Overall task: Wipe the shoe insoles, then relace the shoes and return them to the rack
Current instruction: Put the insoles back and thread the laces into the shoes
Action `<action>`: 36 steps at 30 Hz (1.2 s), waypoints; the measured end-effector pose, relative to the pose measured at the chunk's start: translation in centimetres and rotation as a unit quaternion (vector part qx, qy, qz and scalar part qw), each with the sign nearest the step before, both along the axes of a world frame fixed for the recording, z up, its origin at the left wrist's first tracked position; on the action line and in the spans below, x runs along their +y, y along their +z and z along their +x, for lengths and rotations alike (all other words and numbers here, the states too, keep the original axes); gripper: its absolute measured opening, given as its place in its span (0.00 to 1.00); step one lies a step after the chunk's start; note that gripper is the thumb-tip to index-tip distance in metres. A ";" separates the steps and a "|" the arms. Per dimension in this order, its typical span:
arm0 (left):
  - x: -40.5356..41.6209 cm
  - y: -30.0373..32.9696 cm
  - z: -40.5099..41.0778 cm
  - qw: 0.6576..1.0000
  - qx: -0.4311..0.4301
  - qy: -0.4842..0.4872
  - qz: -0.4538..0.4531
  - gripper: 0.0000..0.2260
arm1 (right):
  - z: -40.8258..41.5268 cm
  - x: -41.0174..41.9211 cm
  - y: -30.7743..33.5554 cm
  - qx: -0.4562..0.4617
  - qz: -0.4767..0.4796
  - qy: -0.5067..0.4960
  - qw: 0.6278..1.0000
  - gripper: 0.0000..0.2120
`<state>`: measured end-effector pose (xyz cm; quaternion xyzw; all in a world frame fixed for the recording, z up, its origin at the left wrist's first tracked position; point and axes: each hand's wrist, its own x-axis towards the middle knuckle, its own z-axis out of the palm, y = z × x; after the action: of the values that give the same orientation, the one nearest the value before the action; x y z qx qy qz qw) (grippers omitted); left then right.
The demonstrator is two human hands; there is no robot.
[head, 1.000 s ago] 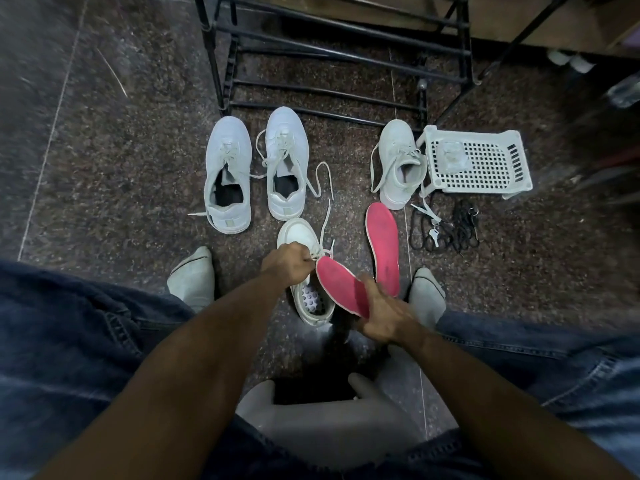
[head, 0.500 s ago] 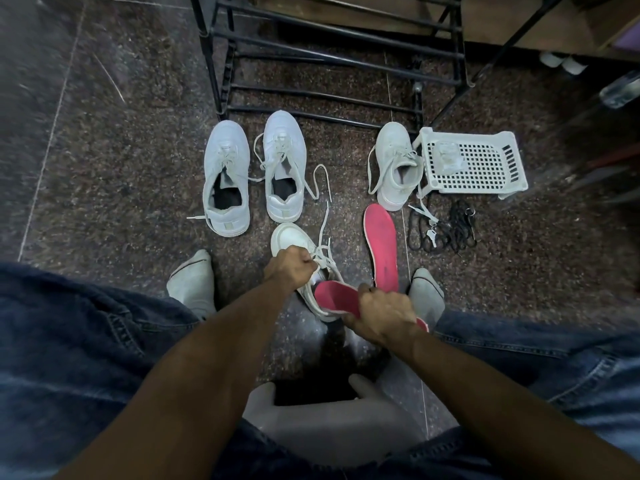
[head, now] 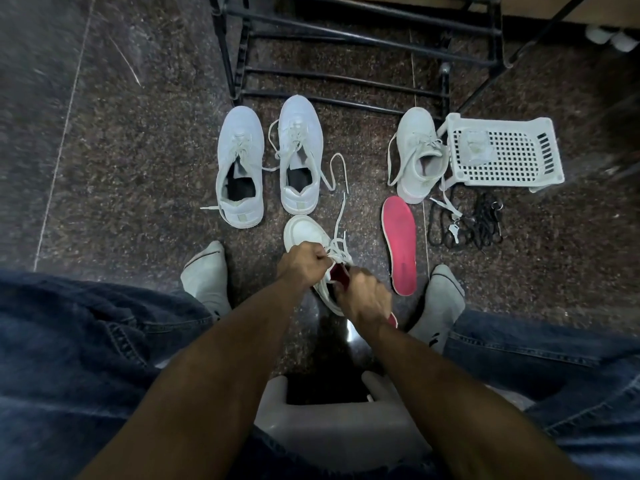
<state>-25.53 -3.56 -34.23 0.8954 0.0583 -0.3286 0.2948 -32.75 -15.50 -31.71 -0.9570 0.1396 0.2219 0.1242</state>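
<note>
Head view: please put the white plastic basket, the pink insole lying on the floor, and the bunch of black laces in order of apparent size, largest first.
1. White plastic basket: largest.
2. Pink insole on the floor: longer than the laces, but narrow.
3. Black laces: a loose tangle, so its outline is uncertain; its spread looks close to the insole's, so this order is unsure.

The person wears dark blue jeans [head: 86, 341] with lighter stitched seams on both legs. Both forearms are bare, with no sleeves showing. The left hand [head: 303, 265] and right hand [head: 363, 299] have no gloves, rings or watch. Each foot has a light grey sock [head: 207, 278]; the right sock [head: 440, 299] has a thin dark line near the toes.
</note>
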 end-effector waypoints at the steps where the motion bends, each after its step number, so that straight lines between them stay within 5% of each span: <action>1: 0.0 0.0 0.1 1.000 0.005 0.001 -0.001 0.06 | 0.0 0.1 -0.1 0.007 0.001 0.004 1.000 0.19; 8: 0.3 -0.1 0.1 1.000 0.024 0.001 -0.019 0.07 | -2.7 -1.5 0.5 0.028 -0.042 0.087 0.995 0.28; 19: 0.3 -0.2 0.2 1.000 0.020 0.006 -0.010 0.06 | -0.5 0.7 -0.8 -0.002 0.065 -0.033 0.997 0.22; 36: 0.5 -0.1 0.6 0.999 0.028 -0.003 -0.026 0.06 | 0.5 -0.4 -1.2 -0.002 0.093 -0.197 0.976 0.07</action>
<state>-24.93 -3.09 -34.35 0.8779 0.0556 -0.3560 0.3152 -32.22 -15.93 -32.89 -0.8954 0.3040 0.2030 0.2542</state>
